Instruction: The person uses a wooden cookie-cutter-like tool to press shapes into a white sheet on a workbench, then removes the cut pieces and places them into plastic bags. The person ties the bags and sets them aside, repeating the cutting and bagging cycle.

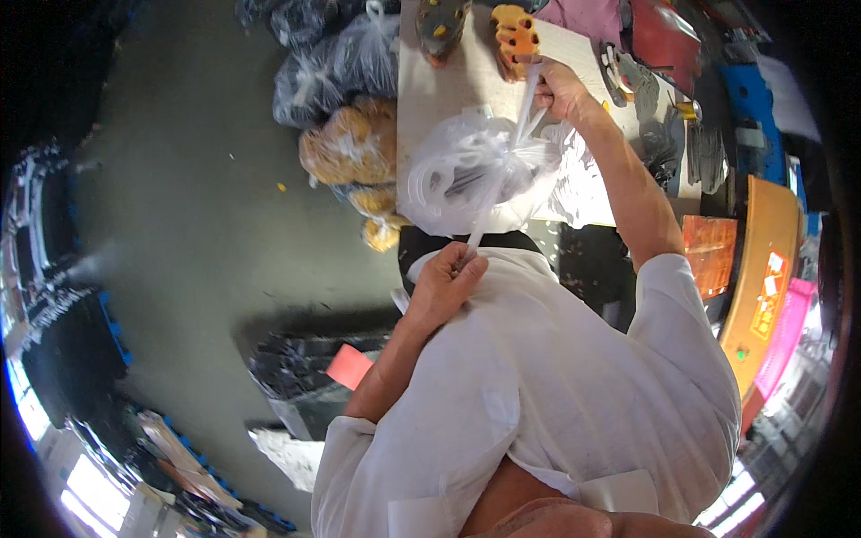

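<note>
Taking the clear plastic bag [475, 170] as the landmark, the far left of it holds a heap of tied bags on the grey floor [179, 224]: dark ones [332, 63] up and to the left, orange-filled ones [350, 148] just beside its left flank. Below and a little to the left, the left hand [444, 287] is closed around the lower end of a pale plastic strip [475, 235], fist pressed close to the white shirt. The bag itself sits on the near edge of the light worktable [439, 90], bulging with what look like dark and whitish parts, its neck gathered where the strip crosses it. Up and to the right, the right hand [558, 88] pinches the upper end of the strip, pulling it away from the bag toward the orange sole piece [516, 36] at the table's far end. The two hands draw in opposite directions, so the likeliest trouble, as I judge it, is the thin strip stretching or snapping under too hard a pull, or slipping from the fingers. The neck could also tear, or the tie could sit loose and let parts spill. With the bag at the table's edge, a jerk toward the body might drag it off onto the floor.
</note>
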`<state>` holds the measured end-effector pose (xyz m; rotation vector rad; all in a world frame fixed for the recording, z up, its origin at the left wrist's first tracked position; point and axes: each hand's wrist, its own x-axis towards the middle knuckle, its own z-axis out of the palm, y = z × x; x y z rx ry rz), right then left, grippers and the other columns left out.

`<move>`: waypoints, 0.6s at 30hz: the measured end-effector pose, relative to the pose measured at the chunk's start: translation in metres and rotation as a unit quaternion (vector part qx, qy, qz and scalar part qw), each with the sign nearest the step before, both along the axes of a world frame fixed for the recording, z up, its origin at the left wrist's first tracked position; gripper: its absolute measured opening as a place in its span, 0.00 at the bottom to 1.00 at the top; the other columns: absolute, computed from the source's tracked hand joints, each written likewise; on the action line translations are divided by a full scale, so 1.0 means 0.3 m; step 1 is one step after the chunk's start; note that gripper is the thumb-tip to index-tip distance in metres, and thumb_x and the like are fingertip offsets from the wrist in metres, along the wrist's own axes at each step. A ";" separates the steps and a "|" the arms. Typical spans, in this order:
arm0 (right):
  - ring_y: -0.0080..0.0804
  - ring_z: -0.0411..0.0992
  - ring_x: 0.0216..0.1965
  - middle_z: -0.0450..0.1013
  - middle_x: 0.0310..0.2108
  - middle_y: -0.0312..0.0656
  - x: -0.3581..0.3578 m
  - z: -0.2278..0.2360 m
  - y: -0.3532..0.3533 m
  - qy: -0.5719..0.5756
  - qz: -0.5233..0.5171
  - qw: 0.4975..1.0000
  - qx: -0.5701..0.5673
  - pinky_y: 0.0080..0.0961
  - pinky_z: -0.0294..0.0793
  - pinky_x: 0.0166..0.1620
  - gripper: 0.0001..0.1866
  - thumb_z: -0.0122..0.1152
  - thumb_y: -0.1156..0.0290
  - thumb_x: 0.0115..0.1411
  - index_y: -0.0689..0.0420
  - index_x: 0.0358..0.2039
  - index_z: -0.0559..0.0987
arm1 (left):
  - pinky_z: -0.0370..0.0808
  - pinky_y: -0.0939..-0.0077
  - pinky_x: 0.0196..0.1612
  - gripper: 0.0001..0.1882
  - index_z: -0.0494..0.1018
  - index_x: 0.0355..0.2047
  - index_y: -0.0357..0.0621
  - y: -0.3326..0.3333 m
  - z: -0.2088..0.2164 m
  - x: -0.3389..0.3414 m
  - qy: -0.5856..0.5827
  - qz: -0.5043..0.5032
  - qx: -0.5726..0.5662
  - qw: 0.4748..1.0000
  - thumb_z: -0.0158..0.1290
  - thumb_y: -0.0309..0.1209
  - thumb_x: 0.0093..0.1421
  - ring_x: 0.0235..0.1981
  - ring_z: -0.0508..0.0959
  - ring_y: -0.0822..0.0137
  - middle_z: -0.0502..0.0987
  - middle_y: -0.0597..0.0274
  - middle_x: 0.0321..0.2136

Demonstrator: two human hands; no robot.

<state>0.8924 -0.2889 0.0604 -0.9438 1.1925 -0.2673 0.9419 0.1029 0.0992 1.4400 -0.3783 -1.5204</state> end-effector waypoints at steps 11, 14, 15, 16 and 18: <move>0.14 0.53 0.16 0.65 0.21 0.29 0.032 0.095 -0.001 0.079 0.091 0.986 -0.115 0.18 0.52 0.17 0.16 0.47 0.76 0.65 0.54 0.49 0.80 | 0.67 0.79 0.32 0.10 0.76 0.35 0.43 0.025 -0.034 0.042 -0.036 0.032 -0.116 0.992 0.57 0.35 0.69 0.27 0.70 0.80 0.72 0.73 0.25; 0.13 0.54 0.17 0.67 0.23 0.29 -0.036 0.219 0.006 -0.037 0.261 0.958 -0.113 0.17 0.54 0.19 0.17 0.49 0.77 0.62 0.57 0.49 0.80 | 0.73 0.71 0.41 0.10 0.76 0.32 0.39 -0.014 -0.027 0.075 -0.404 0.037 -0.286 0.868 0.56 0.32 0.67 0.33 0.76 0.71 0.79 0.60 0.30; 0.13 0.54 0.17 0.67 0.23 0.28 -0.054 0.247 0.006 -0.095 0.326 0.936 -0.097 0.17 0.54 0.19 0.17 0.49 0.77 0.62 0.57 0.49 0.80 | 0.72 0.72 0.40 0.10 0.75 0.32 0.39 -0.019 -0.028 0.081 -0.324 0.040 -0.268 0.906 0.56 0.33 0.67 0.32 0.75 0.72 0.78 0.62 0.30; 0.13 0.53 0.17 0.65 0.22 0.26 -0.067 0.261 0.004 -0.103 0.350 0.928 -0.080 0.15 0.54 0.20 0.15 0.54 0.75 0.62 0.58 0.49 0.80 | 0.72 0.73 0.40 0.10 0.75 0.32 0.39 -0.021 -0.033 0.086 -0.243 0.032 -0.225 0.943 0.56 0.33 0.67 0.32 0.75 0.73 0.78 0.63 0.30; 0.12 0.52 0.17 0.61 0.20 0.23 -0.089 0.262 -0.006 -0.159 0.265 0.949 -0.067 0.14 0.53 0.21 0.13 0.58 0.71 0.63 0.59 0.48 0.80 | 0.70 0.77 0.38 0.12 0.74 0.30 0.39 -0.012 -0.060 0.089 -0.029 0.030 -0.151 0.988 0.52 0.33 0.69 0.31 0.71 0.76 0.73 0.70 0.27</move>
